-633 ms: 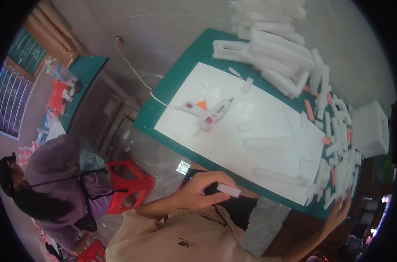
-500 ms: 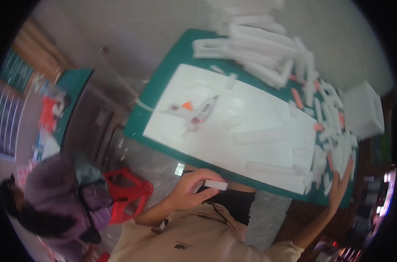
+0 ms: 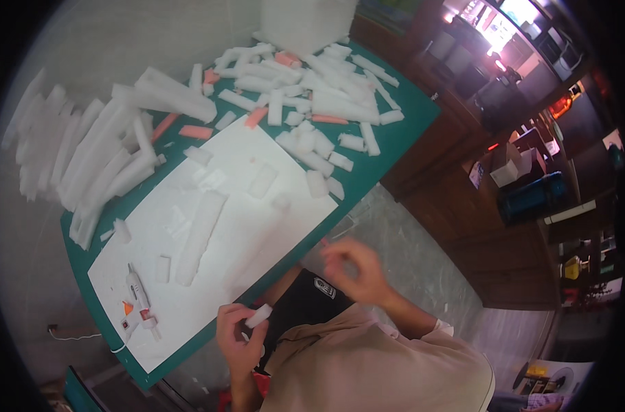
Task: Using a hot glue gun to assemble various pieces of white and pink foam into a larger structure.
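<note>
My left hand (image 3: pixel 238 341) pinches a small white foam block (image 3: pixel 259 316) between thumb and fingers, just off the near edge of the table. My right hand (image 3: pixel 359 273) is raised beside the table's near right edge, blurred by motion. Its fingers are curled together, and what they hold, if anything, I cannot make out. On the white board (image 3: pixel 247 230) lie a long foam strip (image 3: pixel 201 237) and several short foam pieces. A white and grey glue gun (image 3: pixel 138 290) with an orange part rests at the board's left end.
Stacked white foam frames (image 3: pixel 110 165) fill the table's far left. Many loose white foam strips (image 3: pixel 343 89) and some salmon-pink pieces (image 3: pixel 196 132) crowd the back and right of the green table (image 3: pixel 402 103). A large white foam box (image 3: pixel 305 24) stands behind them. Wooden cabinets (image 3: pixel 450 226) are at right.
The view has swung to the right. My right hand has left the foam pile at the table's right and come back towards my body. My left hand still holds the foam block.
</note>
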